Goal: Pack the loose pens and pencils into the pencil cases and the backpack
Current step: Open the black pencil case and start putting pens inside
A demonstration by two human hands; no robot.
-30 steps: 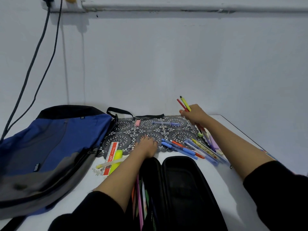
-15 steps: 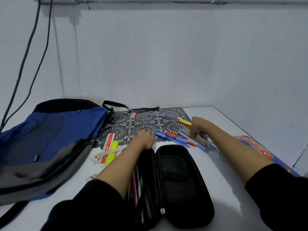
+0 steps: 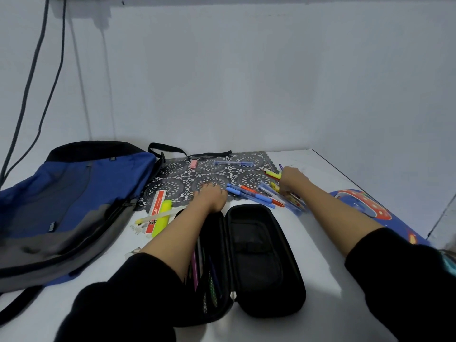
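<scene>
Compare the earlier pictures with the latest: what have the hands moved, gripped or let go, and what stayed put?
The right hand, raised above the mat a second ago, has dropped onto the loose pens at the mat's right edge, still gripping the yellow pen, now tipped flat. Nothing visibly let go. The left hand stays on the mat; the pencil case and backpack are unmoved.

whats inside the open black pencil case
In the black pencil case, the left half holds a pink pen and a few other pens behind mesh; the left forearm covers the rest of it. The right half looks empty, though its dark lining hides detail.
</scene>
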